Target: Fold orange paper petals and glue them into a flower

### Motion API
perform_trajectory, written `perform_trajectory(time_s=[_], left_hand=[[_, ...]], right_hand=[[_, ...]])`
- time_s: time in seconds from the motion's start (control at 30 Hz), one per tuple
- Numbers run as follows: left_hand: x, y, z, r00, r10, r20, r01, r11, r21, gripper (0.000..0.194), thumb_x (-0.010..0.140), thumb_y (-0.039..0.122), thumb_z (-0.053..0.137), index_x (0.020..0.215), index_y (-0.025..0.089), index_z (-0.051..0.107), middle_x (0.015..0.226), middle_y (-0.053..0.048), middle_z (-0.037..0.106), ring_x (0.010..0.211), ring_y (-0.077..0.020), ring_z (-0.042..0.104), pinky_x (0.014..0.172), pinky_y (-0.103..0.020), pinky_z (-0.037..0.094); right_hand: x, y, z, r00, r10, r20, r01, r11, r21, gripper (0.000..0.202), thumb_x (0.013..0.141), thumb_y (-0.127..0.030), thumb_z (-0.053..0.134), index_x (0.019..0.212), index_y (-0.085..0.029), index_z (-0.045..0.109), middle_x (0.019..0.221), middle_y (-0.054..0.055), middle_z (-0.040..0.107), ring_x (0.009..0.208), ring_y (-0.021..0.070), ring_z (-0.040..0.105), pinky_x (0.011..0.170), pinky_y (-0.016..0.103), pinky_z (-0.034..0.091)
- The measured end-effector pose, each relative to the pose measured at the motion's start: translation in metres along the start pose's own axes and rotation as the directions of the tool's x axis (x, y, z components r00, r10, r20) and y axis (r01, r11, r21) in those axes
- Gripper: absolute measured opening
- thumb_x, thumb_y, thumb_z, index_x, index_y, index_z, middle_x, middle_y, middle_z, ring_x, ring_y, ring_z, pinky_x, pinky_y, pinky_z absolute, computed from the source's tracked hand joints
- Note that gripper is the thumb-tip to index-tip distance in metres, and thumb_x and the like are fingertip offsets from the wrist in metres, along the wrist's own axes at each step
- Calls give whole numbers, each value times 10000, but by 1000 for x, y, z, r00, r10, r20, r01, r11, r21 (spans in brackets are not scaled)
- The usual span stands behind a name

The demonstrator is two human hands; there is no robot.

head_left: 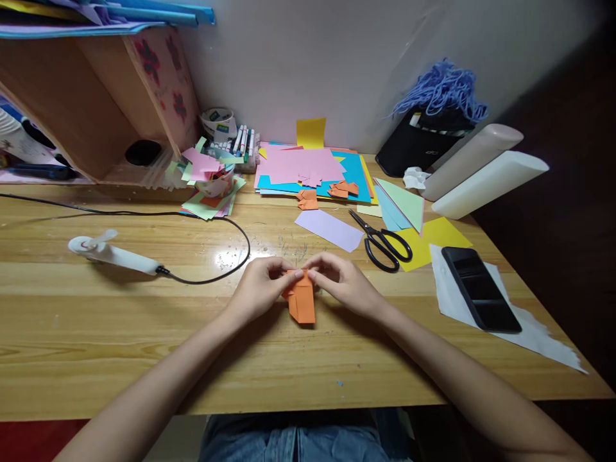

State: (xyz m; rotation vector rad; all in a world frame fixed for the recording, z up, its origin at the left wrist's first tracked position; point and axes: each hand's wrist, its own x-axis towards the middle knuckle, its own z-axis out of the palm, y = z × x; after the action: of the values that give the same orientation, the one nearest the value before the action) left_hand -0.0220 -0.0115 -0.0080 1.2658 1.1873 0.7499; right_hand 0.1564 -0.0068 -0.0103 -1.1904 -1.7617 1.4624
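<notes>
The orange folded paper [303,305] is near the middle of the counter [192,359], closer to the near edge than to the far one. The left hand [260,287] pinches its top edge between thumb and fingers, on the left side; the right hand [347,287] pinches the same edge just beside it, on the right. The folded body hangs from the pinched edge toward the near edge; whether its lower end touches the wood I cannot tell.

Beyond the hands, toward the far edge, a lilac paper strip [330,230] lies flat, with black-handled scissors [380,240] to its right, their blades pointing away toward the far edge. The scissors' handles are just beside a yellow paper sheet [445,232]. Two small orange folded pieces [308,200] are at the near side of the coloured paper stack [269,179], which lies along the far edge.

Toward the right edge, a black phone [481,289] rests on torn white paper [543,340] that reaches toward the near right corner. Two upright bottles [486,186] and a black pouch [414,147] topped with blue yarn [440,90] are at the far right corner. On the left part, a white handheld device [125,258] lies with its black cable [206,282] looping toward the middle. A cup of paper scraps [216,186] is near the far edge, beside the open box [96,109].
</notes>
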Motion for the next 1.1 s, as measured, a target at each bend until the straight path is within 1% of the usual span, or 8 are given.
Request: perform_trajectory(time_s=[0.17, 0.3, 0.47, 0.67, 0.8, 0.9, 1.0, 1.1], left_hand=[[5, 0, -3, 983, 32, -183, -54, 991, -120, 253, 701, 367, 630, 698, 118, 591, 659, -21, 622, 584, -104, 565, 546, -204, 454], [6, -3, -8, 981, 3, -192, -34, 987, -157, 269, 675, 363, 661, 732, 118, 566, 706, -39, 652, 630, -121, 604, 596, -220, 473], [6, -6, -7, 992, -114, -60, 94, 958, -270, 406, 605, 285, 732, 926, 127, 541, 805, -65, 690, 681, -152, 652, 657, -267, 503], [6, -4, -3, 987, -146, -59, 122, 945, -305, 297, 639, 310, 710, 819, 101, 602, 779, -74, 695, 656, -143, 641, 678, -274, 503], [5, -4, -2, 980, -199, 2, 189, 928, -320, 294, 633, 324, 715, 794, 98, 620, 779, -86, 699, 658, -151, 640, 675, -278, 495], [5, -6, 0, 975, -217, 53, 222, 917, -331, 308, 640, 330, 710, 820, 93, 631, 792, -95, 699, 657, -151, 641, 658, -270, 491], [5, -7, 1, 979, -182, 97, 204, 917, -343, 293, 669, 320, 689, 853, 96, 648, 833, -96, 697, 694, -146, 643, 681, -259, 486], [4, -7, 0, 983, -152, 105, 179, 923, -341, 281, 686, 320, 675, 868, 106, 657, 851, -94, 697, 714, -148, 644, 693, -259, 484]], right_hand=[[1, 3, 9, 974, 99, 206, -115, 991, 67, 301, 710, -334, 639, 937, -149, 571, 884, 38, 617, 760, 148, 574, 652, 258, 453], [5, 7, 3, 990, 133, 50, -136, 989, 65, 246, 720, -369, 624, 760, -133, 565, 709, 13, 601, 623, 119, 553, 564, 237, 424], [11, 7, -7, 980, 155, -126, -120, 961, 250, 287, 717, -423, 619, 776, -151, 552, 642, -4, 586, 544, 97, 547, 549, 231, 464], [10, 6, 1, 987, 108, -117, -71, 956, 285, 292, 735, -399, 610, 888, -150, 628, 728, 18, 610, 617, 107, 569, 614, 243, 500], [6, 10, 7, 976, -25, -216, 52, 991, 124, 256, 801, -351, 548, 943, -167, 655, 863, 54, 643, 757, 152, 598, 681, 274, 502], [4, 16, 8, 923, -244, -297, 196, 964, -182, 242, 839, -274, 506, 1008, -188, 655, 918, 62, 644, 823, 163, 593, 730, 281, 487], [3, 20, 4, 876, -444, -188, 296, 802, -519, 326, 872, -201, 439, 1170, -223, 570, 930, 66, 640, 835, 161, 578, 749, 291, 470], [4, 22, 0, 861, -507, -36, 334, 620, -710, 374, 881, -198, 423, 1246, -222, 502, 890, 75, 631, 819, 170, 569, 730, 291, 469]])
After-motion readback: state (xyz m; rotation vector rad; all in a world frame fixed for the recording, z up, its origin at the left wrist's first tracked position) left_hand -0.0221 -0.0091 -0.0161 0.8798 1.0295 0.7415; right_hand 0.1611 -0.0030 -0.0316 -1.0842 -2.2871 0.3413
